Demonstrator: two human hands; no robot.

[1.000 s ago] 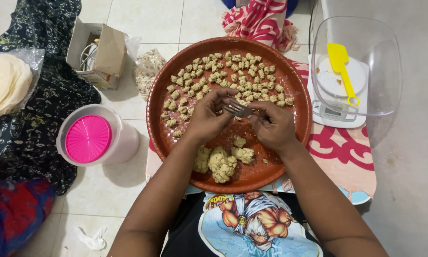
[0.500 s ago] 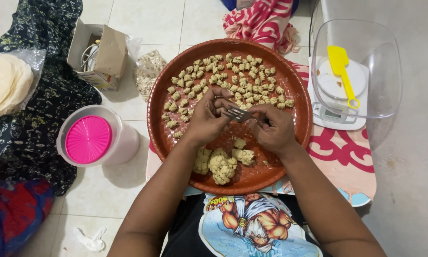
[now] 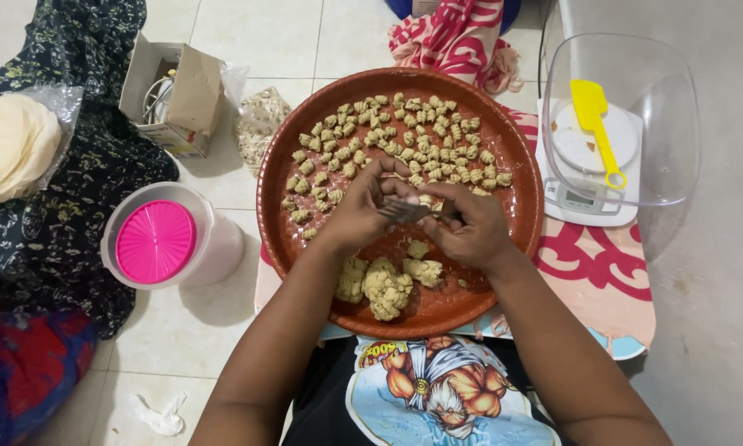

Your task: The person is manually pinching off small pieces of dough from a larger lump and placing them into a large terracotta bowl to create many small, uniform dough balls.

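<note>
Bare forearms; black T-shirt (image 3: 438, 396) with a colourful cartoon figure print.

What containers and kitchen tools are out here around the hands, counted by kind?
Round brown tray: 1
Clear bowl on the scale: 1
White kitchen scale: 1
Yellow spatula: 1
Tub with pink lid: 1
Cardboard box: 1
Fork, held between both hands: 1
Total: 7
</note>
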